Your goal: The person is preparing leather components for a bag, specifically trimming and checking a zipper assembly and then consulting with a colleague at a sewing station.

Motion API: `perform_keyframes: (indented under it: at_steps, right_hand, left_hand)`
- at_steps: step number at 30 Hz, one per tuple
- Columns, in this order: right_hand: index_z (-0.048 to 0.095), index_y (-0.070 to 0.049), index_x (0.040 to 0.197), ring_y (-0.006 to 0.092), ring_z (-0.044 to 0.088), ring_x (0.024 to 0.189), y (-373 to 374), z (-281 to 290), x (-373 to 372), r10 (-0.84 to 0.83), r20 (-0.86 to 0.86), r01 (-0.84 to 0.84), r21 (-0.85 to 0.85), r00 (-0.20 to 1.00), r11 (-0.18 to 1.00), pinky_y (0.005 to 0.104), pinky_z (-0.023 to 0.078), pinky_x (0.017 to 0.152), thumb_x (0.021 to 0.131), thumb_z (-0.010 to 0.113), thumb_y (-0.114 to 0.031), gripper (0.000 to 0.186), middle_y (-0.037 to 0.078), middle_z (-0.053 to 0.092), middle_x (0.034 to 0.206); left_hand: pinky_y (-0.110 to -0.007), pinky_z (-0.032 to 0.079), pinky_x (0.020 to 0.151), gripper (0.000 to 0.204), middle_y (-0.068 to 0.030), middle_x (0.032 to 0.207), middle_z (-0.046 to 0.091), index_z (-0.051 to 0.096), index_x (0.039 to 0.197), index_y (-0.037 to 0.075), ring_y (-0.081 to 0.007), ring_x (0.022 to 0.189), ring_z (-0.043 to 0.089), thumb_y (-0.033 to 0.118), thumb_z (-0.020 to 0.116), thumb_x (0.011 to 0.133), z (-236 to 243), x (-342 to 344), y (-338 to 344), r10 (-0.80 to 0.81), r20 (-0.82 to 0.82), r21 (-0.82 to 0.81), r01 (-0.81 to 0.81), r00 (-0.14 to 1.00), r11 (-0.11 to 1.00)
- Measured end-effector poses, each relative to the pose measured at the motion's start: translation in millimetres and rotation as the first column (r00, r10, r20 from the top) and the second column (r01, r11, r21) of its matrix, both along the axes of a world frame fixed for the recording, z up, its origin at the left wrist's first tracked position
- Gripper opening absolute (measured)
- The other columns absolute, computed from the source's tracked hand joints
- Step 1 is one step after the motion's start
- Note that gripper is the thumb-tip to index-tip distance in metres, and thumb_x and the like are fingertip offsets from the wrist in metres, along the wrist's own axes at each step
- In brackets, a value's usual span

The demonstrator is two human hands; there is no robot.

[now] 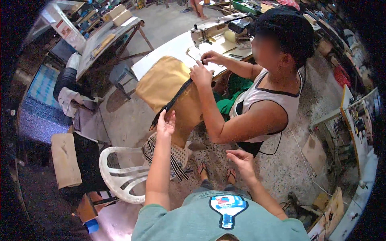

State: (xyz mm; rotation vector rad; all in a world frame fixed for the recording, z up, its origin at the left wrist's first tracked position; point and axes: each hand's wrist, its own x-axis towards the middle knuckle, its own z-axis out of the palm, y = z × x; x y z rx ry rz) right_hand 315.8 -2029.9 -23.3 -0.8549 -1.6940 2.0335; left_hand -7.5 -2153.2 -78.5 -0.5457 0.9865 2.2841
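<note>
Tan fabric (pixel 163 82) with a black zipper-like strip (pixel 177 94) hangs over the edge of a white sewing table (pixel 146 60). My left hand (pixel 165 124) is palm up, fingers apart, fingertips at or beside the strip's lower part. My right hand (pixel 241 160) is apart from the fabric, thumb and index finger close together; whether they hold something small is unclear. A co-worker (pixel 261 104) in a white tank top leans at the table, one hand (pixel 201 74) on the fabric's top edge, the other (pixel 211 58) near a sewing machine (pixel 201 36).
A white plastic chair (pixel 108 160) with patterned cloth (pixel 173 156) stands left of my legs. Farther left are cardboard (pixel 64 160), fabric rolls (pixel 64 80) and a side table (pixel 96 48). A board stand (pixel 354 132) and a cable (pixel 305 164) lie to the right. Another person's legs (pixel 197 10) show behind.
</note>
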Motion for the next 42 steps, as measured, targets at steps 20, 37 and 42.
perform_keyframes:
  at_steps: [20,37,42]
  right_hand:
    - [0.066,0.0,0.088,0.0084,0.057,0.071,11.8,-7.8,-20.3,-0.108,0.143,0.119,-0.074,0.984,0.99,0.0209,0.043,0.067,0.076,0.064,-0.004,0.012,0.003,0.063,0.08]
    - [0.066,0.0,0.089,0.009,0.058,0.074,16.0,-12.4,-19.5,-0.174,0.076,0.171,0.041,0.982,0.984,0.0205,0.045,0.069,0.077,0.064,-0.003,0.012,0.004,0.065,0.084]
    - [0.067,-0.001,0.088,0.0092,0.058,0.075,15.3,-11.0,-17.7,-0.172,0.115,0.171,0.016,0.978,0.985,0.0209,0.045,0.068,0.077,0.064,-0.004,0.012,0.004,0.065,0.086]
  left_hand:
    - [-0.028,0.055,0.053,0.009,-0.0051,0.074,0.063,0.061,0.077,0.007,-0.0205,0.069,0.064,0.015,0.066,0.076,-39.0,-35.4,5.5,-0.11,0.243,0.014,0.109,0.964,0.994]
    - [-0.018,0.04,0.041,0.033,-0.0104,0.081,0.065,0.055,0.093,0.003,-0.0164,0.063,0.062,0.027,0.067,0.073,-56.3,-55.4,15.7,-0.064,0.285,-0.034,0.077,0.956,0.996]
    - [-0.024,0.047,0.048,0.022,-0.0092,0.078,0.064,0.058,0.084,0.003,-0.0182,0.064,0.062,0.021,0.066,0.074,-52.5,-53.3,22.1,-0.092,0.261,-0.042,0.106,0.961,0.993]
